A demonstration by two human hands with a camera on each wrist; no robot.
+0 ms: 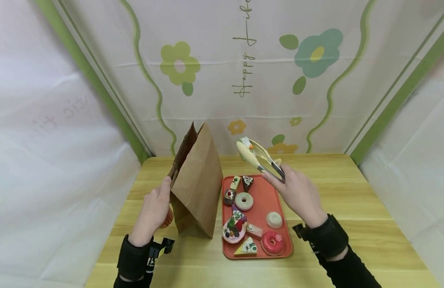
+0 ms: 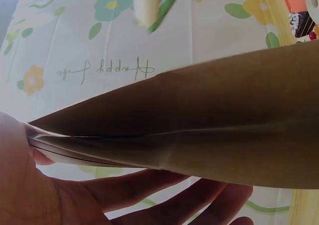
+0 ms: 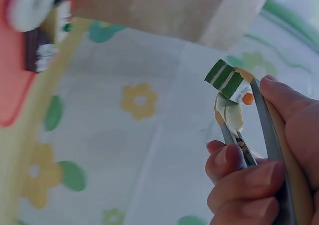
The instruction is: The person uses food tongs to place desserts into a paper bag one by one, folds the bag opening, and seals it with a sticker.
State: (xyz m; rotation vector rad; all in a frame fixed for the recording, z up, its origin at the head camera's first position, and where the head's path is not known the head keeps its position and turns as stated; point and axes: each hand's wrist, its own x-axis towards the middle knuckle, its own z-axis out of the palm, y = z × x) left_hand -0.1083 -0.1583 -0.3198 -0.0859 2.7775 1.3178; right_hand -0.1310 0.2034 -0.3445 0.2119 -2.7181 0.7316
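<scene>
My left hand grips the near left edge of the brown paper bag, thumb on one side of the paper and fingers along the other. The bag stands upright, its mouth partly spread in the left wrist view. My right hand holds a pair of tongs with cream tips and metal arms, raised above the far end of the tray. Between the tips sits a small green-and-white layered cake piece with an orange bit on it. The bag's inside bottom is hidden.
Right of the bag lies a red tray with several toy sweets, among them a white ring doughnut, a pink doughnut and a fruit-topped cupcake. A reddish-brown thing shows partly behind my left hand. A printed curtain hangs behind the table.
</scene>
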